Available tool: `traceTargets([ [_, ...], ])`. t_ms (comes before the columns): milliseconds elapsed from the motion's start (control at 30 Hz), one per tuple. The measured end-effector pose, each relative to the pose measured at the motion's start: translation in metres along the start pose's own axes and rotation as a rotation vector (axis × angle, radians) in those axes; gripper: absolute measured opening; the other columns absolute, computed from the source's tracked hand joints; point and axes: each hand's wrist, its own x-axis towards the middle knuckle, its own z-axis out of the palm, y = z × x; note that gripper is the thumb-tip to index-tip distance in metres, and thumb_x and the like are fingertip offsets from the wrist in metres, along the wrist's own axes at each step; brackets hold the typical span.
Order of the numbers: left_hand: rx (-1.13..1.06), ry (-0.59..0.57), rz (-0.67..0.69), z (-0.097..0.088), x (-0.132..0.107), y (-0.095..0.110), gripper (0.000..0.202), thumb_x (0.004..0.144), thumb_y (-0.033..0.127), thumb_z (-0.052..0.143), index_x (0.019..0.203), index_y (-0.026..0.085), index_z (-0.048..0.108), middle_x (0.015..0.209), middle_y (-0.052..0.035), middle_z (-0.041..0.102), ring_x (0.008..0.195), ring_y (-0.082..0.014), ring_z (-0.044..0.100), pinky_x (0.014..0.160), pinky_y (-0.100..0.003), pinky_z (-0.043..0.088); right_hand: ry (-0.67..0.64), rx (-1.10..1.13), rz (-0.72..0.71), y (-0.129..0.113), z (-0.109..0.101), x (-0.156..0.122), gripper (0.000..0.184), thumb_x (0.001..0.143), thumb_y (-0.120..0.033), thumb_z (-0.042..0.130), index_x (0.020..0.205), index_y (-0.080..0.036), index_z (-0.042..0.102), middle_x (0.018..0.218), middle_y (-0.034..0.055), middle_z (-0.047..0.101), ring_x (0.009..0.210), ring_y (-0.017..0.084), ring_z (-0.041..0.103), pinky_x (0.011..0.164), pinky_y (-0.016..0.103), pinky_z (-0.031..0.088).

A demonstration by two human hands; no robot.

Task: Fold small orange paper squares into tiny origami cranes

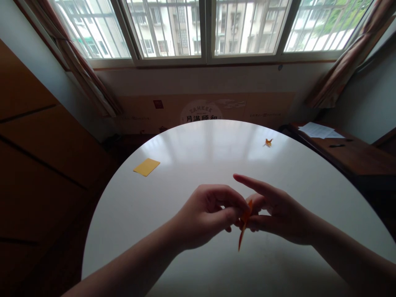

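Observation:
A piece of folded orange paper (pixel 245 222) is held upright between both hands above the white table (pixel 123 231), its narrow pointed end hanging down. My left hand (pixel 213 210) pinches it from the left with thumb and fingers. From the right, my right hand (pixel 275 210) grips the same paper with the thumb and bent fingers, while its index finger stretches out to the upper left. The fingers cover much of the paper, so its full shape is hidden.
A small folded orange paper figure (pixel 268 142) rests near the table's far right edge. Yellow square paper (pixel 147 167) lies at the left. Beyond the table on the right, a brown wooden desk (pixel 365 152) carries white sheets (pixel 320 130) and a dark pen (pixel 337 145).

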Motion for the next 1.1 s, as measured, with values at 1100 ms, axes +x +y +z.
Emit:
traceTargets([
  [1100, -0.348, -0.084, -0.172, -0.007, 0.009, -0.017, 0.028, 0.071, 0.027, 0.088, 0.086, 0.013, 0.069, 0.072, -0.0037, 0.072, 0.056, -0.0109, 0.065, 0.049, -0.017, 0.053, 0.024, -0.101, -0.073, -0.003, -0.001, 0.001, 0.081, 0.090, -0.013, 0.072, 0.154, -0.041, 0.032, 0.092, -0.0002, 0.077, 0.080, 0.014, 0.073, 0.074, 0.025, 0.060],
])
